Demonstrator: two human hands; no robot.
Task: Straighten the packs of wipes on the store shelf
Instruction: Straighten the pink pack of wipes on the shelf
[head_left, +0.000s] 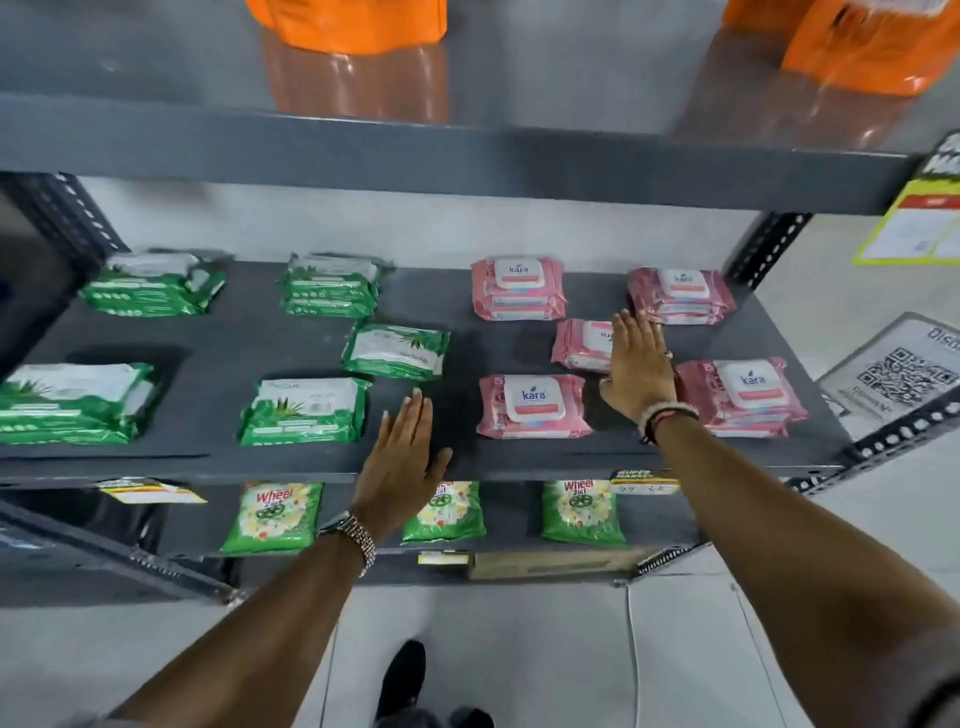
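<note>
On the dark grey shelf lie green wipe packs on the left and pink ones on the right. One green pack lies askew between the rows. A single pink pack sits off-line in the middle of the pink group. My right hand is flat with fingers together, its edge against that pink pack's right side. My left hand hovers flat and open over the shelf's front edge, just below the askew green pack and apart from it. Neat pink stacks surround the right hand.
Green stacks fill the left half. The shelf above carries orange bags. Green detergent pouches stand on the shelf below. A perforated upright bounds the right side.
</note>
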